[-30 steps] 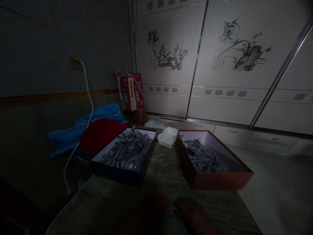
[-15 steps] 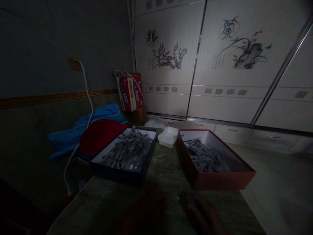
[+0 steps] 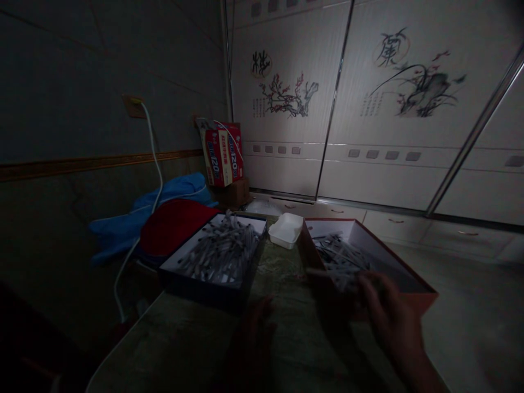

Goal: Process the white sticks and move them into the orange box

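Note:
My right hand (image 3: 388, 314) is over the near edge of the red-brown box (image 3: 391, 262), its fingers pinched on a slim, pale pen-like stick (image 3: 327, 273) that points left. Motion blurs the stick, so its exact kind does not show. Inside this box lies a loose heap of similar thin sticks (image 3: 339, 254). My left hand (image 3: 254, 333) is in deep shadow low over the table, its fingers apart and nothing visible in them. Just beyond it, a dark blue box (image 3: 204, 295) is heaped with many pale, dark-tipped sticks (image 3: 225, 245).
A small white tray (image 3: 285, 232) stands between the two boxes on the marbled table (image 3: 282, 284). To the left are a red rounded item (image 3: 174, 226), a blue bag (image 3: 180, 191) and a white cable (image 3: 153, 147). A printed carton (image 3: 223, 155) stands behind, near the sliding wardrobe doors (image 3: 282, 131).
My right hand has moved up and right from the table to the red-brown box, with the stick in it. My left hand has its fingers raised and spread. The view has shifted slightly.

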### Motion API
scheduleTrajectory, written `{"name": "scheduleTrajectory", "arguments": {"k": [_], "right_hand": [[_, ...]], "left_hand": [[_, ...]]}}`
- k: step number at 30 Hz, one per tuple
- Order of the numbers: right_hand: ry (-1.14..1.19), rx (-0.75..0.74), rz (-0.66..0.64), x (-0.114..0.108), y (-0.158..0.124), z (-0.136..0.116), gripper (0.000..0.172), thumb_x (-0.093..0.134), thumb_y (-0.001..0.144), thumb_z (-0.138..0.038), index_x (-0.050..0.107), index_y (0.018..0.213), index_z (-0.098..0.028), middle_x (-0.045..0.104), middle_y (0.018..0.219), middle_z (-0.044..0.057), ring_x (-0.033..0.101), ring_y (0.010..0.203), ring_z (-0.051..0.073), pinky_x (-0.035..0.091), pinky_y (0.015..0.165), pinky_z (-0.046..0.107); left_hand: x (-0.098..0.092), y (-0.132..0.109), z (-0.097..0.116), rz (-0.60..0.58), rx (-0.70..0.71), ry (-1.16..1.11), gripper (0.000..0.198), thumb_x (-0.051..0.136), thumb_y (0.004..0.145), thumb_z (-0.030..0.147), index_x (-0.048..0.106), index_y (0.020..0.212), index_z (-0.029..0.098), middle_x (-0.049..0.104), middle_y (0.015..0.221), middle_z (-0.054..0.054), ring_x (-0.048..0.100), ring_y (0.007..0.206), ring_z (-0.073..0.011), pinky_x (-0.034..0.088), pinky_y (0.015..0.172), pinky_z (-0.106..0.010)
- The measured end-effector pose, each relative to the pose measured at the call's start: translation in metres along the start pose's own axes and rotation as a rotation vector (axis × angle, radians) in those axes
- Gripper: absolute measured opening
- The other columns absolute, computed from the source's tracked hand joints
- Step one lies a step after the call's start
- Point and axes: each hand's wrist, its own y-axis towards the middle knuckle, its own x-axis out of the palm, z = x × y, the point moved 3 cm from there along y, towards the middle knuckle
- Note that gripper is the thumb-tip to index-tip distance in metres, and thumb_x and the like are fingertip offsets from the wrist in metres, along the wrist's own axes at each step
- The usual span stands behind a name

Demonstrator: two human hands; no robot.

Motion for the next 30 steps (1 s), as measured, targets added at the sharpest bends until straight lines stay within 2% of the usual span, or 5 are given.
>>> {"name": "scheduleTrajectory", "arguments": {"k": [3, 7, 14, 20, 30], "right_hand": [[-0.185, -0.044, 0.265, -0.019, 0.044, 0.003, 0.04, 0.04, 0.085, -0.05, 0.057, 0.101, -0.017, 0.066, 0.086, 0.01, 0.064, 0.078, 0.026, 0.05, 0.072, 0.037], [-0.364, -0.218, 0.238, -0.014, 0.061, 0.005, 0.051, 0.033, 0.086, -0.052, 0.057, 0.106, -0.012, 0.06, 0.111, 0.019, 0.054, 0.106, 0.033, 0.043, 0.087, 0.047], [-0.101, -0.206, -0.025, 0.031, -0.032, 0.02, 0.035, 0.033, 0.093, -0.043, 0.059, 0.098, -0.022, 0.067, 0.097, 0.008, 0.064, 0.086, 0.021, 0.05, 0.073, 0.031], [-0.051, -0.208, -0.166, 0.072, -0.083, 0.055, 0.044, 0.035, 0.089, -0.054, 0.066, 0.096, -0.024, 0.072, 0.093, 0.009, 0.067, 0.085, 0.023, 0.054, 0.072, 0.03], [-0.034, -0.16, -0.31, 0.082, -0.081, 0.052, 0.043, 0.031, 0.093, -0.046, 0.066, 0.089, -0.022, 0.071, 0.091, 0.009, 0.068, 0.082, 0.021, 0.052, 0.071, 0.027]], "left_hand": [[-0.004, -0.001, -0.004, -0.022, -0.016, 0.039, 0.041, 0.048, 0.084, 0.037, 0.054, 0.122, 0.023, 0.061, 0.122, -0.01, 0.056, 0.111, -0.024, 0.042, 0.097, -0.038], [-0.006, -0.007, -0.008, -0.087, 0.067, 0.12, 0.038, 0.05, 0.083, 0.038, 0.057, 0.119, 0.028, 0.065, 0.116, -0.007, 0.059, 0.105, -0.0237, 0.045, 0.094, -0.036], [-0.04, -0.001, 0.007, 0.022, 0.143, 0.21, 0.031, 0.048, 0.085, 0.037, 0.062, 0.11, 0.027, 0.068, 0.111, -0.004, 0.062, 0.101, -0.0208, 0.048, 0.089, -0.031], [-0.113, 0.056, 0.034, 0.235, 0.277, 0.652, 0.022, 0.045, 0.084, 0.025, 0.064, 0.093, 0.018, 0.07, 0.097, -0.007, 0.063, 0.093, -0.0213, 0.048, 0.082, -0.03], [-0.172, 0.155, 0.009, 0.142, -0.118, 1.01, 0.017, 0.057, 0.082, 0.022, 0.064, 0.092, 0.011, 0.068, 0.099, -0.011, 0.063, 0.093, -0.0254, 0.047, 0.081, -0.04]]}}
